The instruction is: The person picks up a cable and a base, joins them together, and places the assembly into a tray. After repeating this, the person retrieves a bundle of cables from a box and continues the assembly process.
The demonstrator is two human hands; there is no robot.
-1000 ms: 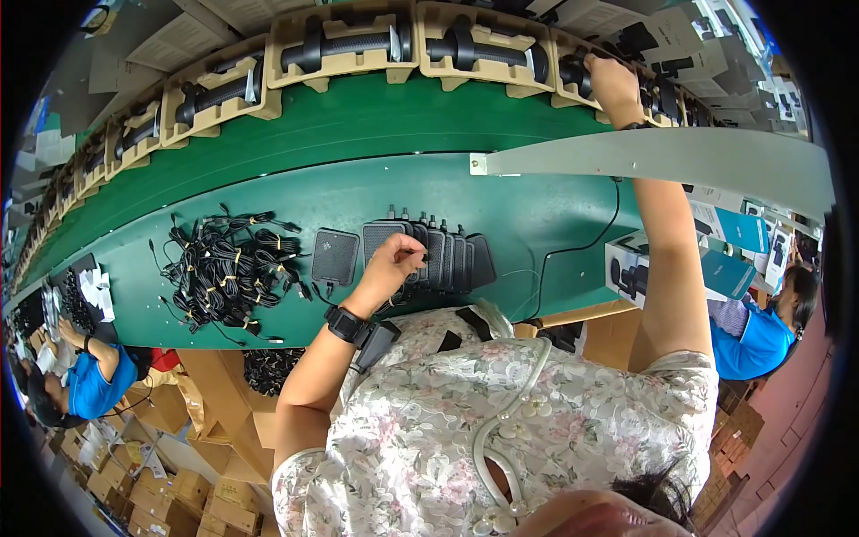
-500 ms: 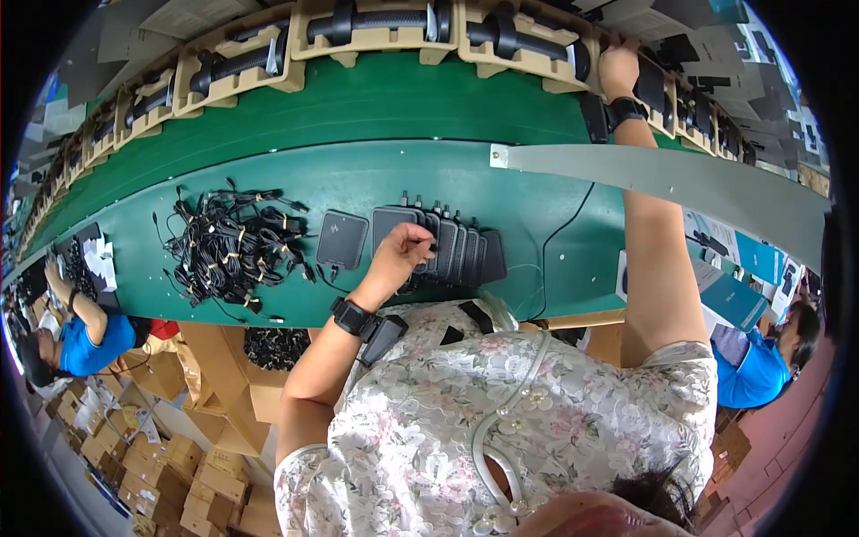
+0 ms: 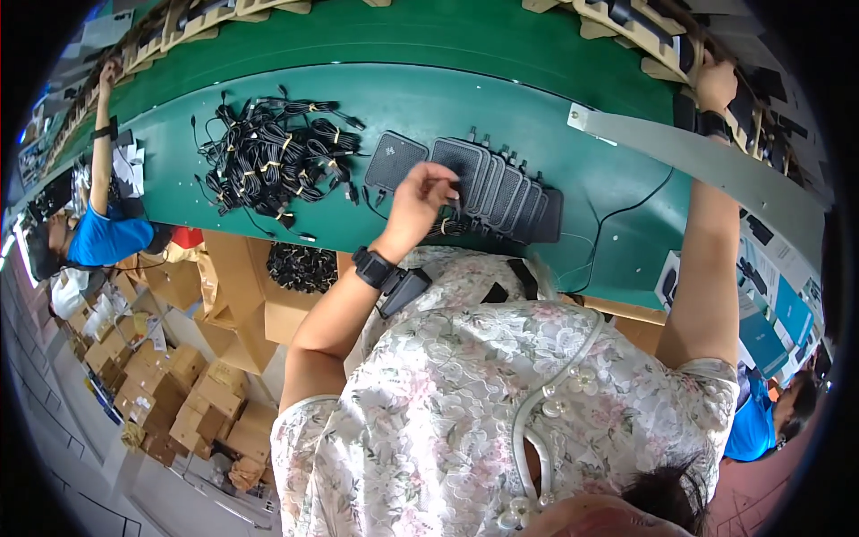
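Observation:
My left hand (image 3: 422,208) hovers with curled fingers over the near edge of a leaning row of flat black rectangular devices (image 3: 488,183); whatever its fingertips hold is hidden. Short plugs stick up along the row's far side. One similar black device (image 3: 396,159) lies alone to the left, a cable by its near end. Stretched to the far right, my right hand (image 3: 716,85) grips the end of a tan moulded tray (image 3: 640,40) holding a dark part; its fingertips are partly hidden. Left of the devices lies a heap of tied black cables (image 3: 277,161).
A grey metal bar (image 3: 689,152) crosses above the bench at right, over my right forearm. More tan trays (image 3: 183,27) line the far green belt. Printed boxes (image 3: 778,304) stand at right. Cartons (image 3: 170,385) fill the lower left. Co-workers in blue (image 3: 112,237) sit on both sides.
The view has shifted, so the bench sits higher and further right. A gap has opened between the far trays. My right hand stays at a tray's end; my left stays by the devices.

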